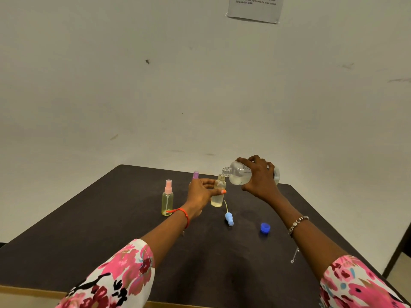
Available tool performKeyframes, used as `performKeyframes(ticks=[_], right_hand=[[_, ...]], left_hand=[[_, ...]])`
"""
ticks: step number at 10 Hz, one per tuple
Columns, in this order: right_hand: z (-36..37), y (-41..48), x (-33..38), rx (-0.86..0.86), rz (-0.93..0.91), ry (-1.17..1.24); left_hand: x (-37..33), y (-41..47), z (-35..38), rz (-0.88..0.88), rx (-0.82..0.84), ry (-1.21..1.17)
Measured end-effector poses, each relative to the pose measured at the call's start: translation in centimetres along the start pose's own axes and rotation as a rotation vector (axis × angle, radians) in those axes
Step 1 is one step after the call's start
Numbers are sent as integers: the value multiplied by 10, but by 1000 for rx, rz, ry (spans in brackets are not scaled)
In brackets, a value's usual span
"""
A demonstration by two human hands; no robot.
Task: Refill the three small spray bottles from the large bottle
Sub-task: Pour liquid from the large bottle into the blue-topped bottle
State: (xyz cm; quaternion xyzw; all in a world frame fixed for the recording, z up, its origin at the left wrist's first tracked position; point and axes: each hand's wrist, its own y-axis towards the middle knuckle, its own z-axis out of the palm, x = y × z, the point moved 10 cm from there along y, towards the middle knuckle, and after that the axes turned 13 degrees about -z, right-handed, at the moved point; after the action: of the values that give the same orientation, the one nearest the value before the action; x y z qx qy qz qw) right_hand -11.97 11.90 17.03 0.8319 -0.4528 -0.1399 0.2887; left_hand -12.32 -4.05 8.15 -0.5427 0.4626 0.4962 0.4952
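Closest to me are two floral sleeves, the left sleeve (115, 278) and the right sleeve (364, 285), soft pink-and-white cloth pushed back from bare forearms.

The left hand's (200, 196) fingers (205, 181) and orange-nailed thumb are wrapped around the small open bottle (218, 192), a clear plastic cylinder with a threaded neck, upright on the desk (200, 263) with a shallow yellowish pool at its bottom. The right hand's (260, 181) fingers (255, 161) are curled over the large bottle (239, 174), a rounded clear bottle lying almost level. Its open threaded mouth sits just above the small bottle's neck. I cannot tell whether liquid is running.

From the held bottle:
- At 9 o'clock and apart stands a yellow-tinted spray bottle with a pink cap (167, 198).
- At 11 o'clock a purple cap (195, 175) shows behind the left hand.
- At 5 o'clock, close by, a pale blue sprayer head (229, 217) lies on its side with its thin dip tube.
- Further out at 4 o'clock sits a ribbed blue screw cap (265, 227).

The desk is matte and dark, with a pale strip along its near edge. Its rounded far right corner lies just under the large bottle. The broad stretch at 6 o'clock between my forearms is free surface.
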Motion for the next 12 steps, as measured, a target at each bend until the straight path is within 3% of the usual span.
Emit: performKeyframes(ticks=[12], right_hand=[[-4,-2,3,1,5,8]], left_hand=[[0,-1,3,12,27,-25]])
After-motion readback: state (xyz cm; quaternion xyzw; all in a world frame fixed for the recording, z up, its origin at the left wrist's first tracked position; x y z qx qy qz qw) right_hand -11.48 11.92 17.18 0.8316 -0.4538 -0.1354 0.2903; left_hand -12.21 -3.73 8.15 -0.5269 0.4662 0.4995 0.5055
